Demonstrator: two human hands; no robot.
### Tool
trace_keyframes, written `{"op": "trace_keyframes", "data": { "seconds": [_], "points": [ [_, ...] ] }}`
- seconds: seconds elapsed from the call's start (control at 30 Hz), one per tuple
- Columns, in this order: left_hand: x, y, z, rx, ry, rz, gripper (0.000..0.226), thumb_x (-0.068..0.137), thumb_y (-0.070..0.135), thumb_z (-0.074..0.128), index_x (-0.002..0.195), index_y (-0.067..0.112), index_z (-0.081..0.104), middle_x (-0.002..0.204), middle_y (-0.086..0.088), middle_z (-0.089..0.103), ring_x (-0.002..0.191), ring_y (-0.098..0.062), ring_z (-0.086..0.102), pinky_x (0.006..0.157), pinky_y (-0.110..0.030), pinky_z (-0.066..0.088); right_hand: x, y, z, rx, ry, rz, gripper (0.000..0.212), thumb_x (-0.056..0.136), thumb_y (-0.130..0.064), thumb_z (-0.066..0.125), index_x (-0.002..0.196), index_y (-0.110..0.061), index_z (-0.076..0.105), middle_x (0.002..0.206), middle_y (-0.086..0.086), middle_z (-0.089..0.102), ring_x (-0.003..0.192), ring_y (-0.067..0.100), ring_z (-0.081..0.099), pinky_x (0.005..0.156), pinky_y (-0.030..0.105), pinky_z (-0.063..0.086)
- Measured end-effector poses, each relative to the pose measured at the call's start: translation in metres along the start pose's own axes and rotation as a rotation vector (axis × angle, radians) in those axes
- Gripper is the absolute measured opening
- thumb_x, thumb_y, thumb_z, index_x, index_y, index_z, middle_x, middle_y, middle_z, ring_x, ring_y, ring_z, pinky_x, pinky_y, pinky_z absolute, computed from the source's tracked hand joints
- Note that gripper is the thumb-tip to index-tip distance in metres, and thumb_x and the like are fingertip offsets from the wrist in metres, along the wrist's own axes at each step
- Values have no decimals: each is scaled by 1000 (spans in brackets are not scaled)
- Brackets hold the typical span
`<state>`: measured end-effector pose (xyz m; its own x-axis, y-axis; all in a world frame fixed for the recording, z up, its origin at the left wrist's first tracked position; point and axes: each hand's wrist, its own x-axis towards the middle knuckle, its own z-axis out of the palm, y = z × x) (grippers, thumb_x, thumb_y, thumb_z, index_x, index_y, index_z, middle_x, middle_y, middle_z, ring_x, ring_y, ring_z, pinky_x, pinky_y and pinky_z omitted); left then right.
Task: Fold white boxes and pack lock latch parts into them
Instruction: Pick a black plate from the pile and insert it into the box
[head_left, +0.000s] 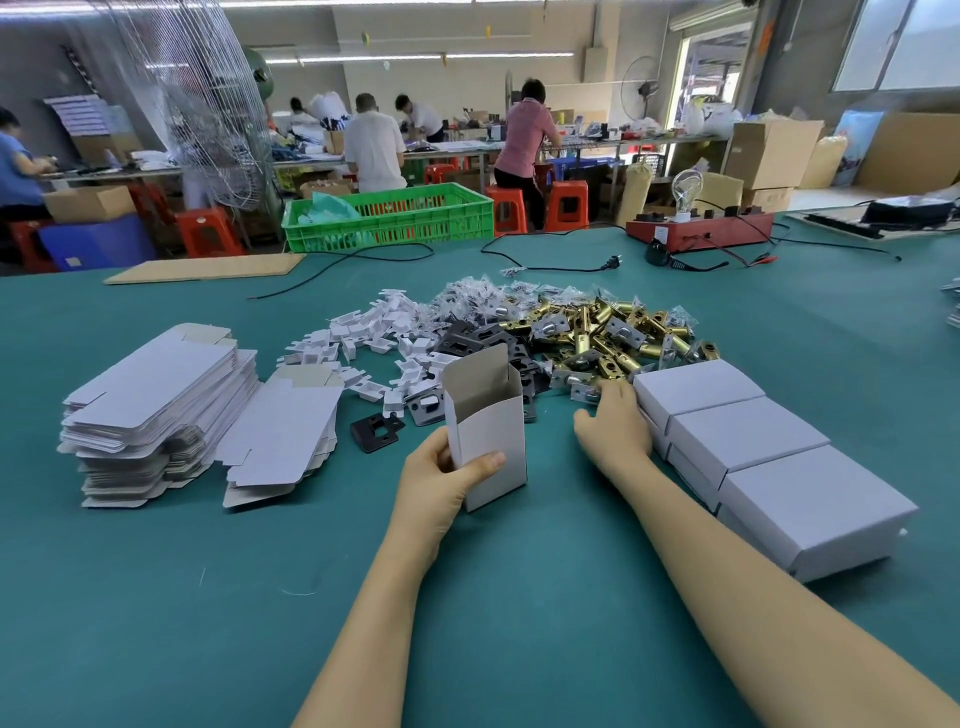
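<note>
My left hand (447, 478) grips a folded white box (488, 436) standing upright on the green table, its top flap open. My right hand (615, 421) reaches into the near edge of a pile of brass lock latches (608, 332); its fingertips touch the parts, and whether it holds one is hidden. Black strike plates (470, 340) and small white folded inserts (363, 338) lie left of the latches. One black plate (376, 431) lies alone near the box. Bagged small parts (478, 296) sit behind.
Two stacks of flat white box blanks (156, 405) lie at the left. A row of closed white boxes (769, 457) runs along the right. Behind are a cardboard sheet (208, 267), black cables, a green crate (389, 215) and a red test board (701, 228). People work at far benches.
</note>
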<state>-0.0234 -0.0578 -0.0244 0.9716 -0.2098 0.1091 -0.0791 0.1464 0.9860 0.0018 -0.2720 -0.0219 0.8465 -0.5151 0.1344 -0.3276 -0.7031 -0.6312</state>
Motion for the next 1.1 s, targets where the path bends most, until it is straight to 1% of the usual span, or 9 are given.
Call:
{"op": "trace_keyframes", "data": {
  "seconds": [0.13, 0.23, 0.3, 0.43, 0.6, 0.8, 0.9, 1.0, 1.1],
  "points": [
    [0, -1, 0, -8, 11, -13, 36, 77, 3, 79, 104, 25, 69, 97, 11, 76, 88, -4, 71, 69, -14, 52, -6, 4, 5, 31, 75, -83, 29, 92, -23, 54, 120, -13, 53, 128, 5, 46, 100, 23, 54, 70, 29, 40],
    [0, -1, 1, -15, 16, -15, 35, 78, 3, 79, 104, 24, 69, 97, 12, 76, 89, -4, 71, 69, -14, 53, -11, 8, 5, 185, 148, -152, 12, 89, -27, 62, 92, -15, 62, 103, 0, 57, 86, 14, 53, 67, 28, 37],
    [0, 0, 1, -12, 18, -20, 35, 78, 4, 79, 104, 25, 69, 97, 12, 76, 89, -4, 71, 69, -14, 53, -14, 9, 3, 250, 178, -147, 12, 86, -26, 66, 82, -16, 63, 92, -3, 59, 84, 15, 56, 67, 28, 40],
    [0, 0, 1, -7, 22, -22, 34, 78, 4, 79, 103, 25, 69, 96, 13, 76, 87, -3, 70, 68, -13, 52, -24, 5, 0, 273, 169, -230, 5, 85, -18, 65, 81, -16, 63, 82, -4, 63, 79, 13, 57, 65, 26, 43],
    [0, -1, 2, 2, 28, -16, 35, 78, 6, 79, 105, 26, 69, 99, 12, 76, 91, -5, 70, 70, -14, 53, -38, -2, -1, 221, 113, -206, 20, 86, -35, 64, 71, -21, 63, 67, -6, 63, 70, 15, 59, 61, 32, 46],
    [1, -2, 1, 15, 28, -2, 34, 78, 6, 80, 104, 26, 70, 99, 12, 76, 93, -6, 70, 71, -15, 53, -46, -3, -7, 87, -1, -54, 47, 75, -62, 65, 82, -21, 43, 72, -6, 56, 68, 14, 54, 51, 28, 30],
    [1, -3, 1, 19, 30, -1, 34, 78, 6, 80, 103, 27, 70, 100, 11, 76, 94, -7, 70, 73, -16, 54, -44, -6, -9, -49, -119, -83, 53, 75, -50, 70, 92, -17, 33, 78, 1, 54, 68, 20, 51, 48, 29, 30],
    [2, -4, 0, 20, 32, -6, 35, 78, 7, 80, 104, 27, 70, 101, 11, 76, 95, -7, 70, 72, -16, 53, -41, -6, -12, -22, -152, -55, 46, 75, -30, 68, 95, -16, 29, 78, 5, 54, 63, 20, 49, 48, 29, 33],
    [1, -4, 1, 17, 32, -7, 35, 77, 8, 80, 104, 27, 70, 101, 12, 76, 94, -5, 70, 70, -14, 53, -41, -5, -15, -2, -146, -62, 45, 73, -23, 67, 97, -15, 30, 75, 5, 54, 61, 20, 49, 48, 29, 34]
  ]
}}
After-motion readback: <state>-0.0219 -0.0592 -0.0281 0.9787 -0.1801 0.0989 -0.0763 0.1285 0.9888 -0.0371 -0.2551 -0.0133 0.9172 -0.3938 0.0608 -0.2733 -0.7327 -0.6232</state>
